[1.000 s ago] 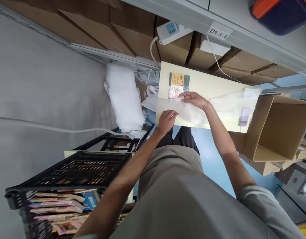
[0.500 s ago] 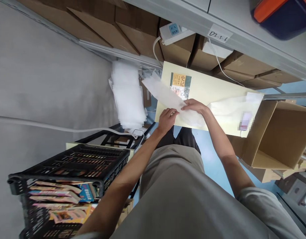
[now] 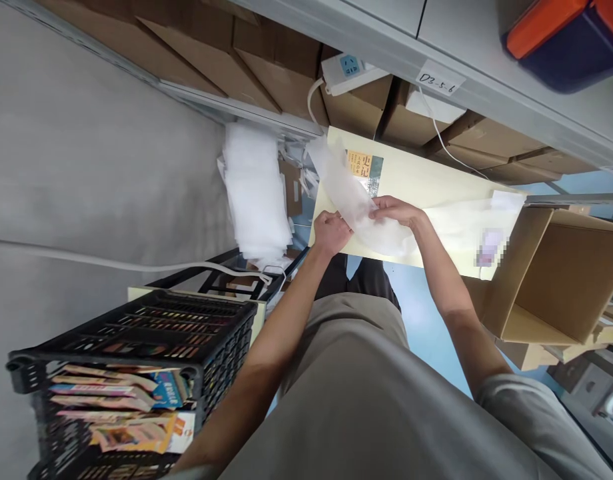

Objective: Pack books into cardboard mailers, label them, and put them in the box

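Observation:
A translucent white plastic bag slants across the pale yellow board in front of me. Its near edge is pinched in my left hand, whose fingers are curled. From the other side my right hand grips the same bag, thumb and fingers closed on it. Under and behind the bag lies a book with an orange and green cover, partly covered. A further length of white see-through film lies to the right, by a pixelated purple item.
A stack of white bags is left of the board. Black crates with books stand lower left. An open cardboard box is at right. Behind are a power strip, a cable, and a shelf edge above cartons.
The bag's far end has swung right and now covers more of the book. My left hand has curled tighter and turned; my right hand has shifted slightly right.

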`<state>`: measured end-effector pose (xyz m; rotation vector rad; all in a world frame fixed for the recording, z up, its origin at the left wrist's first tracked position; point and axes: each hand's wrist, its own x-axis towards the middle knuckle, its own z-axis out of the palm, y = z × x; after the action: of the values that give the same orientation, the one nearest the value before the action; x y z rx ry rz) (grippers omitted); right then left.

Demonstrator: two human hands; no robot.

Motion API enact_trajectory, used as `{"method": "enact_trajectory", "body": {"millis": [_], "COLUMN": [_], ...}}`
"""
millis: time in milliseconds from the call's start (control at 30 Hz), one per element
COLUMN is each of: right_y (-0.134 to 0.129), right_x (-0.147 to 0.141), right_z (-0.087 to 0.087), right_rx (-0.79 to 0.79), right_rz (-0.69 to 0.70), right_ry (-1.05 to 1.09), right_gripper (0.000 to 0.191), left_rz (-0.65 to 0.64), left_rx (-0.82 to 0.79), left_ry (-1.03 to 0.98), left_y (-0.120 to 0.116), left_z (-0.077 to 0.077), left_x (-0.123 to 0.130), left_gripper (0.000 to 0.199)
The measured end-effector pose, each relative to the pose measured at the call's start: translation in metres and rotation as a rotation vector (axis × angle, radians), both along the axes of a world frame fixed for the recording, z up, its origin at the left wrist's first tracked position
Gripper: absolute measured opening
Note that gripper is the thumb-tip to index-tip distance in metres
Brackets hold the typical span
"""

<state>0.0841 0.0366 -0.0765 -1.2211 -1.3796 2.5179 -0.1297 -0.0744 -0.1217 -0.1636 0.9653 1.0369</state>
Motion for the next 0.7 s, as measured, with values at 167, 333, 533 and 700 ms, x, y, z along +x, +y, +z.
{"method": "enact_trajectory", "body": {"millis": [167, 333, 533, 700], "right_y": [-0.004, -0.01, -0.01, 0.001], "right_x": [0.003, 0.0, -0.004, 0.001], "right_z": [0.002, 0.001, -0.007, -0.008], "right_rx": [0.046, 0.07, 0.201, 0.198], "right_rz": [-0.172, -0.191, -0.286, -0.302], "right_ry": [-0.036, -0.151, -0.29, -0.293], "right_gripper": [0.038, 0.046, 0.052, 0.056], "left_rz": [0.097, 0.098, 0.145, 0.092], "left_rx": [-0.103, -0.083, -0.091, -0.218], "left_ry": [-0.126, -0.012, 0.127, 0.293], "left_y": [0.005, 0.0, -0.014, -0.028], "left_z": [0.003, 0.004, 0.006, -0.012], "left_x": [-0.003, -0.006, -0.015, -0.025], "left_gripper": [0.044, 0.04, 0.012, 0.022]}}
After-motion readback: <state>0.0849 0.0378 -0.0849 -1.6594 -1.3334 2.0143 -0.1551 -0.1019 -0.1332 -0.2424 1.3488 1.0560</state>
